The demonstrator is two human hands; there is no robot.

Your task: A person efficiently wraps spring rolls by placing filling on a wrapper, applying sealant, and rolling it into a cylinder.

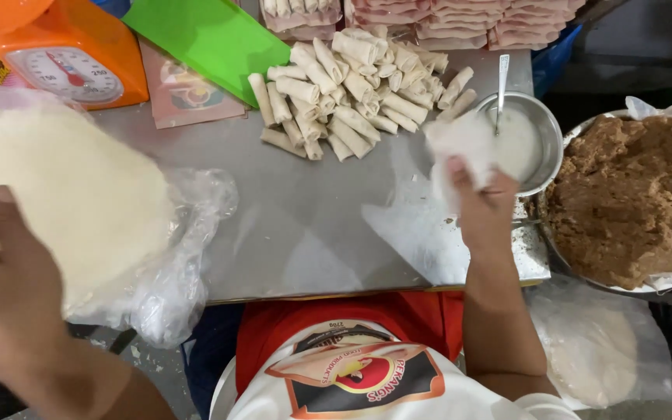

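Observation:
My left hand (9,288) rests at the near edge of a stack of thin pale wrappers (56,187) lying on clear plastic at the left, fingers on the stack. My right hand (482,204) holds a thin white wrapper sheet (464,148) lifted beside a small metal bowl of white paste (534,140) with a spoon (501,85) standing in it. A pile of rolled spring rolls (351,89) lies at the back of the grey tabletop (305,225).
A large metal bowl of brown minced filling (631,194) stands at the right. An orange kitchen scale (71,54) and a green board (211,39) are at the back left. Packs of wrappers (460,19) line the far edge. A bagged wrapper stack (596,342) lies below right.

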